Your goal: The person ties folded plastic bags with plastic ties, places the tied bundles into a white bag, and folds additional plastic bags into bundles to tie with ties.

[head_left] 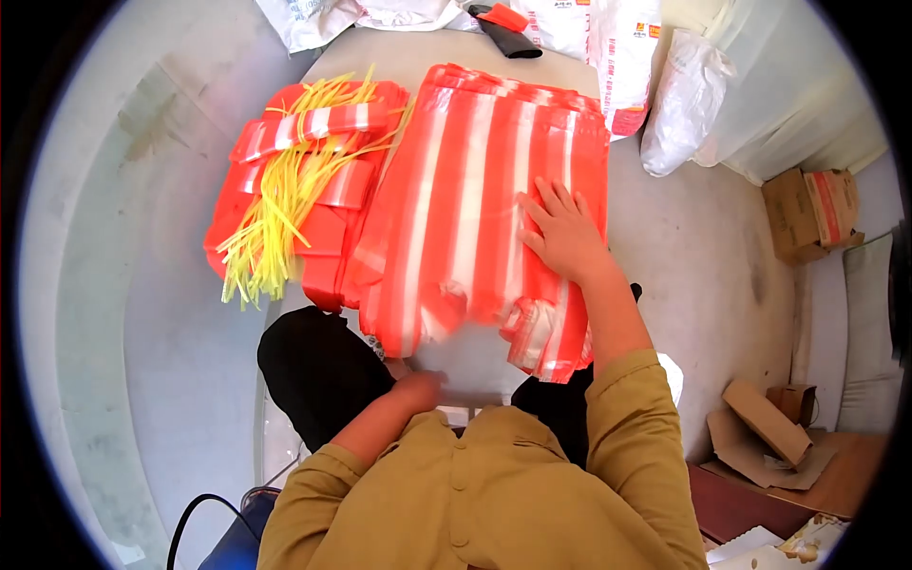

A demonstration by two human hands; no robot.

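A stack of red-and-white striped plastic carrier bags lies flat in front of me, its two handle ends towards my lap. My right hand rests palm down on the right part of the stack, fingers spread, holding nothing. Close to my lap, below the left handle end, is my left hand; it is blurred and its fingers are mostly hidden. Left of the stack sit folded bundles of red bags, with a loose bunch of yellow plastic strips on top.
White printed sacks and a black-and-red item lie beyond the work surface. A white plastic bag stands at the right. Cardboard boxes and an opened carton are farther right. My knees are beneath the near edge.
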